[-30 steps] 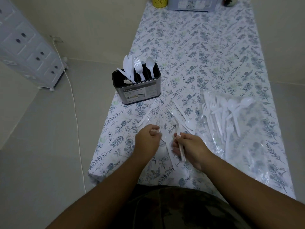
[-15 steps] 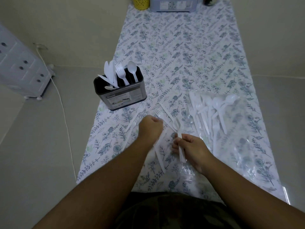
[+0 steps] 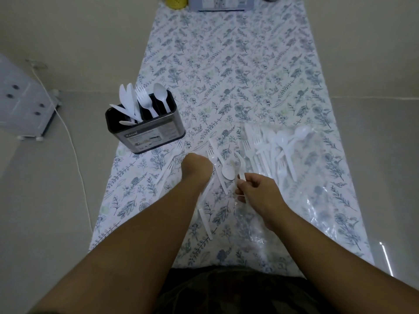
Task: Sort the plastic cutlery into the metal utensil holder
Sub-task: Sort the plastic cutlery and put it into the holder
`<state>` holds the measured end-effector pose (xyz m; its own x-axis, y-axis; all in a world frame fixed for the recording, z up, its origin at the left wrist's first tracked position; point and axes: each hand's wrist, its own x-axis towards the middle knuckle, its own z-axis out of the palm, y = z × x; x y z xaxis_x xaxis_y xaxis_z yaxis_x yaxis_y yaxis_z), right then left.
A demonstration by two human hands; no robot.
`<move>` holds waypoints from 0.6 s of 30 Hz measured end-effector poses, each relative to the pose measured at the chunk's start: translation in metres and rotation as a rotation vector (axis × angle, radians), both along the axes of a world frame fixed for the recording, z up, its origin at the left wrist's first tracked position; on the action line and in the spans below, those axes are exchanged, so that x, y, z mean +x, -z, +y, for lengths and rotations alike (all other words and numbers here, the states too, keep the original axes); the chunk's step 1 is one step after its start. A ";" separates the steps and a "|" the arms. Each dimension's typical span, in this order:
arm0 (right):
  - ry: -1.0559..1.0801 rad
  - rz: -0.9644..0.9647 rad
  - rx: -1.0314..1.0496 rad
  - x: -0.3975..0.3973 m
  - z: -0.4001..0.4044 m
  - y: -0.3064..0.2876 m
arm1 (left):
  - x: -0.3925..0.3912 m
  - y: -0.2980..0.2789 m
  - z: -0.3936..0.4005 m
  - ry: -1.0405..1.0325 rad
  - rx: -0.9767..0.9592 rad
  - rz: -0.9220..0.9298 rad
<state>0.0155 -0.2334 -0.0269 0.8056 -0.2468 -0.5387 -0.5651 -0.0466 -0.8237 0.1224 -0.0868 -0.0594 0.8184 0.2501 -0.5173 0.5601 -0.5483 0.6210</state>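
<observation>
The metal utensil holder (image 3: 156, 134) stands at the table's left edge, with white knives, forks and a spoon upright in its slots. My left hand (image 3: 196, 166) rests knuckles-up on the cloth among loose cutlery, its curled fingers hidden. A fork (image 3: 169, 165) lies to its left and a spoon (image 3: 227, 171) to its right. A knife (image 3: 205, 220) lies beside my left forearm. My right hand (image 3: 257, 189) pinches the handle of a white plastic utensil (image 3: 239, 163) that points away from me. A pile of white cutlery (image 3: 272, 150) lies further right.
The pile sits on a clear plastic bag (image 3: 322, 200) spread over the right side of the floral tablecloth (image 3: 238, 75). A yellow container (image 3: 175, 1) and a grey box (image 3: 218, 3) stand at the far end. A white drawer unit (image 3: 20, 103) and a cable are on the floor to the left.
My left hand has slid forward and to the right, towards the loose fork and spoon. My right hand has kept its hold on the utensil. The view has shifted, so the holder appears further left.
</observation>
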 end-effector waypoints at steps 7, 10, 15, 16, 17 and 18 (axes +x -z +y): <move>0.011 0.031 0.012 -0.008 0.009 0.001 | 0.002 -0.003 0.000 0.001 -0.043 -0.029; -0.017 0.033 -0.098 -0.009 0.009 0.003 | -0.010 -0.011 0.007 -0.033 -0.160 -0.093; -0.205 -0.037 -0.290 -0.001 0.029 0.000 | -0.054 -0.034 0.018 -0.037 -0.511 -0.097; -0.241 -0.054 -0.317 0.000 0.034 -0.001 | -0.061 -0.035 0.020 -0.059 -0.536 -0.091; -0.265 -0.062 -0.342 0.001 0.040 -0.001 | -0.067 -0.037 0.023 -0.085 -0.551 -0.084; -0.282 -0.062 -0.351 0.002 0.045 0.000 | -0.071 -0.038 0.026 -0.112 -0.565 -0.074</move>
